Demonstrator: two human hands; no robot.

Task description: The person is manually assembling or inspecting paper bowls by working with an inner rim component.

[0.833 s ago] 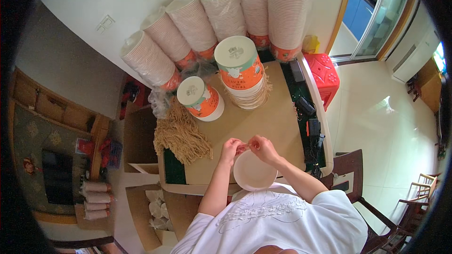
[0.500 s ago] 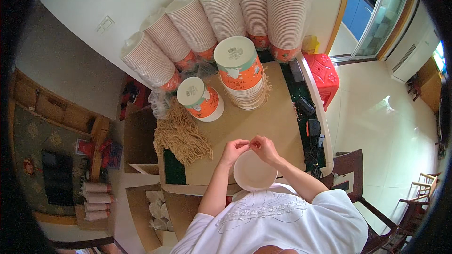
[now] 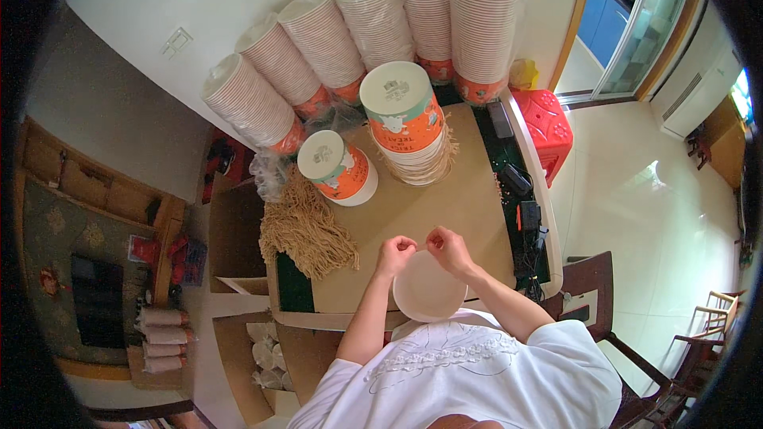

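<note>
A white paper bucket [image 3: 430, 286] sits at the table's near edge against my shirt, its round open mouth facing up. My left hand [image 3: 396, 254] is closed in a pinch just beyond its far left rim. Over the far right rim, my right hand [image 3: 448, 252] pinches too, a small gap from the left. Whatever lies between the fingertips is too small to make out. To the left is a heap of tan cords [image 3: 306, 230]. Beyond it stands an upside-down orange and green paper bucket [image 3: 338, 168], beside a taller upside-down stack of such buckets [image 3: 403, 123] with cords around its lower rims.
Several plastic-wrapped bucket stacks [image 3: 485, 36] line the wall behind the table. Black adapters and cables [image 3: 528, 218] run along the right edge. A red stool [image 3: 544, 131] stands at the right. Open cardboard boxes [image 3: 238, 349] are at the lower left, a dark chair [image 3: 592, 294] at right.
My hands have drawn apart, from fingertips touching to a small gap over the bucket's far rim. The bucket has barely shifted.
</note>
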